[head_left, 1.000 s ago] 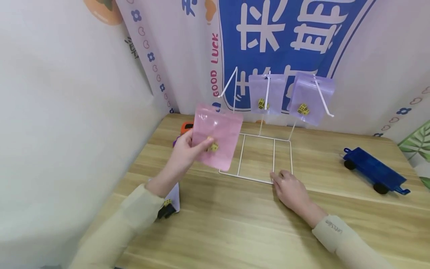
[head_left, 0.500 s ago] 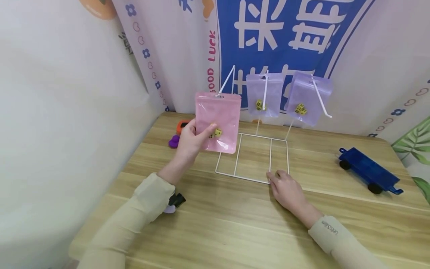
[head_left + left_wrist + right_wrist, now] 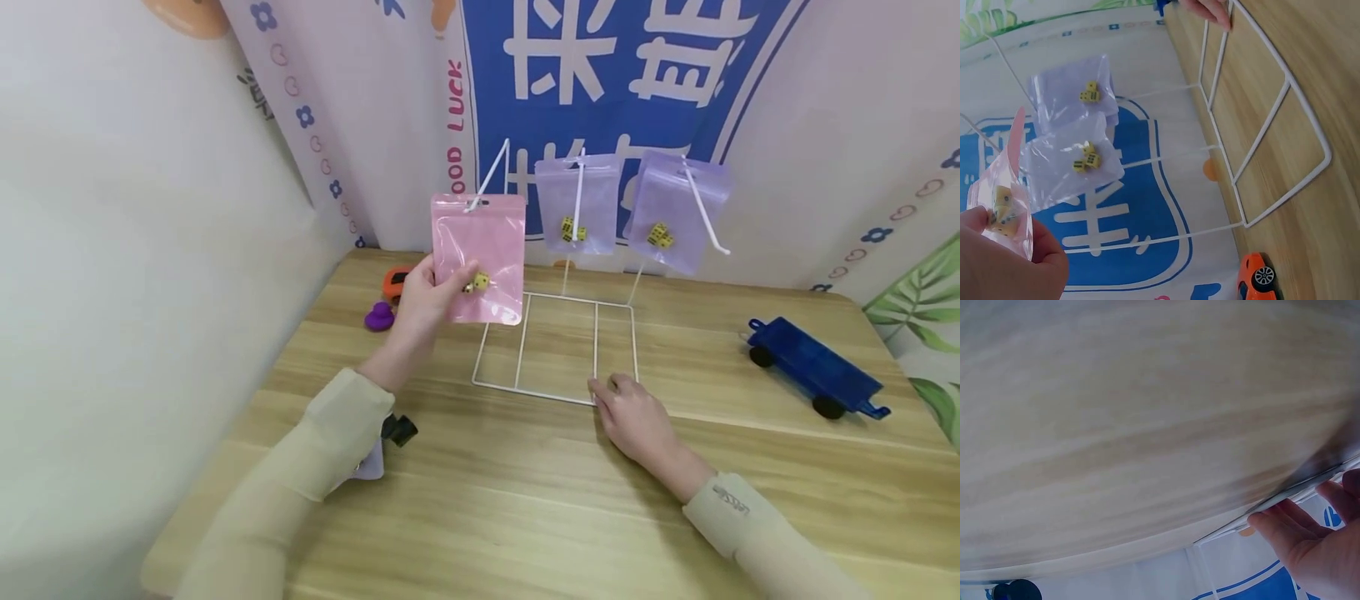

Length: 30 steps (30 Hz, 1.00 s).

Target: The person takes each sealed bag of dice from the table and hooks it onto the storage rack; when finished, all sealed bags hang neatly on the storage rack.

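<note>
My left hand [image 3: 422,304] pinches a pink zip bag [image 3: 491,242] by its lower left part, thumb in front. Yellow dice [image 3: 482,281] show through the plastic. The bag's top strip, with its hanging slot, is at the tip of the left prong [image 3: 487,177] of a white wire display rack [image 3: 555,397]. On the middle prong hangs a purple zip bag [image 3: 553,197] with dice, and more purple bagging [image 3: 660,200] hangs on the right prong. Low at the rack's front rail, my right hand [image 3: 637,421] holds the wire between thumb and fingers, also seen in the right wrist view.
A blue toy trailer [image 3: 817,362] stands at the table's right. Behind my left hand are an orange toy car [image 3: 393,283] and a small purple object [image 3: 379,317]. A black item [image 3: 400,429] and another purple bag [image 3: 370,465] lie by the left sleeve.
My left hand has raised the pink bag and turned it upright, bringing its top strip to the left prong's tip. The right hand keeps its place on the rack; the head view shifts slightly.
</note>
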Each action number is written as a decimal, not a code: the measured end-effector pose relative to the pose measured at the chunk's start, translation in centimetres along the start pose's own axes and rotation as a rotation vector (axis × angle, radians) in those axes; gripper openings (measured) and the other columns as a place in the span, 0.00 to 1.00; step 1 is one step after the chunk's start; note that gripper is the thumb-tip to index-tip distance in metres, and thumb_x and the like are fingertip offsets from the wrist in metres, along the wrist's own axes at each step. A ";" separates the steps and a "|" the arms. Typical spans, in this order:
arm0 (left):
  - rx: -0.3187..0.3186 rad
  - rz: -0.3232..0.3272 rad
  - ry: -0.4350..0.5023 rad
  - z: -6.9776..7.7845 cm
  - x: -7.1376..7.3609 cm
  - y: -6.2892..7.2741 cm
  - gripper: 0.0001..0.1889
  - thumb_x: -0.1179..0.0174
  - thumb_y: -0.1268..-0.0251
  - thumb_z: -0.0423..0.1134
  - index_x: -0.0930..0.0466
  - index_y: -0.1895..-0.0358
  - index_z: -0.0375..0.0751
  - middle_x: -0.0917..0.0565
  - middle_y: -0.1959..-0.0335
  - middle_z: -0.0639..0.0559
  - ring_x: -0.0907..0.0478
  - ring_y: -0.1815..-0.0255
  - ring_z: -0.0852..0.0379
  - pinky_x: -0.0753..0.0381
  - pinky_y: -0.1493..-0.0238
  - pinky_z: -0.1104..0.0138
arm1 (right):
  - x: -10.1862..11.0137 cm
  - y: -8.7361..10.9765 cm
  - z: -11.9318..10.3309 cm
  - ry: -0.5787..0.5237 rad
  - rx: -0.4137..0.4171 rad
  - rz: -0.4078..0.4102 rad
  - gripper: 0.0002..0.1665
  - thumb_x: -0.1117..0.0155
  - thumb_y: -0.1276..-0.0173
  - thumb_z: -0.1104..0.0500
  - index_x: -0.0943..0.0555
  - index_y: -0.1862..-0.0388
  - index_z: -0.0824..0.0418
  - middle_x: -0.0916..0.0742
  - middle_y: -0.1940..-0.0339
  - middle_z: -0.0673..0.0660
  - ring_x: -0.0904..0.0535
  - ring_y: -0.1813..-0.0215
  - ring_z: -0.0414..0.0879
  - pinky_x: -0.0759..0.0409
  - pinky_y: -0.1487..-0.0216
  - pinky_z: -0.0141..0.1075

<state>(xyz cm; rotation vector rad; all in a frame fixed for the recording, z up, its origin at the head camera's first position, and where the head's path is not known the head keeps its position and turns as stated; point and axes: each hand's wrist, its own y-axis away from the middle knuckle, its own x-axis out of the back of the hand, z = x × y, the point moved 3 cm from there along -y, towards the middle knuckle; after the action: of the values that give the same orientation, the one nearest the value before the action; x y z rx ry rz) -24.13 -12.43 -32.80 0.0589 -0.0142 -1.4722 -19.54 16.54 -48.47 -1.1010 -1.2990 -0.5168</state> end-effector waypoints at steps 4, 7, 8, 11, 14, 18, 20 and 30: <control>0.051 0.025 0.003 0.1 -0.7 -2.9 0.21 0.34 0.36 0.44 0.26 0.44 0.41 0.18 0.57 0.53 0.17 0.60 0.61 0.14 0.57 0.71 | 0.0 -0.1 0.2 0.002 -0.007 -0.008 0.19 0.38 0.31 0.59 0.18 0.43 0.62 0.16 0.51 0.73 0.16 0.52 0.64 0.13 0.59 0.52; 0.050 0.027 -0.042 0.4 -1.2 -5.0 0.21 0.35 0.35 0.46 0.27 0.43 0.42 0.19 0.54 0.52 0.18 0.60 0.60 0.15 0.58 0.72 | 0.1 -0.1 0.2 0.002 -0.002 0.002 0.18 0.37 0.32 0.60 0.18 0.44 0.62 0.16 0.52 0.73 0.16 0.53 0.64 0.13 0.59 0.51; 0.047 0.028 -0.071 0.4 -1.4 -5.6 0.22 0.36 0.34 0.48 0.27 0.43 0.42 0.19 0.54 0.51 0.19 0.60 0.60 0.16 0.59 0.73 | 0.1 -0.1 0.2 0.003 0.002 0.007 0.18 0.36 0.32 0.60 0.18 0.44 0.62 0.16 0.52 0.73 0.16 0.53 0.64 0.12 0.60 0.51; 0.040 0.019 -0.087 0.7 -2.0 -7.4 0.22 0.37 0.33 0.49 0.28 0.43 0.43 0.20 0.53 0.51 0.19 0.59 0.60 0.16 0.58 0.73 | 0.1 -0.1 0.2 0.014 0.016 0.019 0.18 0.36 0.33 0.60 0.17 0.44 0.62 0.15 0.53 0.73 0.15 0.54 0.63 0.12 0.61 0.50; 0.032 0.019 -0.084 0.9 -2.5 -8.9 0.22 0.37 0.33 0.49 0.29 0.44 0.42 0.21 0.55 0.52 0.20 0.60 0.60 0.16 0.58 0.73 | 0.1 -0.2 0.3 0.027 0.021 0.028 0.18 0.36 0.33 0.60 0.17 0.44 0.61 0.15 0.53 0.72 0.15 0.55 0.63 0.12 0.62 0.49; 0.011 0.016 -0.107 1.1 -2.4 -10.3 0.24 0.37 0.34 0.50 0.29 0.41 0.42 0.22 0.49 0.50 0.22 0.54 0.58 0.17 0.47 0.68 | 0.1 -0.4 0.2 0.032 0.018 0.031 0.19 0.36 0.33 0.60 0.17 0.44 0.60 0.15 0.52 0.72 0.15 0.55 0.63 0.12 0.63 0.49; 0.024 0.010 -0.132 1.0 -2.1 -10.7 0.29 0.36 0.35 0.53 0.31 0.36 0.43 0.24 0.41 0.47 0.25 0.46 0.56 0.22 0.37 0.63 | 0.1 -0.5 0.2 0.029 0.015 0.026 0.19 0.36 0.33 0.59 0.18 0.44 0.60 0.16 0.52 0.72 0.16 0.55 0.63 0.12 0.64 0.49; 0.068 -0.162 -0.522 -0.5 4.8 -4.7 0.48 0.45 0.29 0.56 0.68 0.21 0.43 0.41 0.24 0.33 0.39 0.26 0.38 0.36 0.25 0.48 | 0.3 -0.4 0.3 0.002 -0.001 0.003 0.19 0.38 0.32 0.60 0.18 0.43 0.62 0.16 0.51 0.72 0.16 0.53 0.64 0.12 0.61 0.51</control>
<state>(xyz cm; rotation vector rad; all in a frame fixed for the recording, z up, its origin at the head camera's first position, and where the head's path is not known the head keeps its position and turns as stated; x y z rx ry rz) -28.33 -17.67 -33.67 -0.2758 -0.4933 -1.6132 -19.96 16.76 -48.04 -1.1027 -1.2949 -0.5163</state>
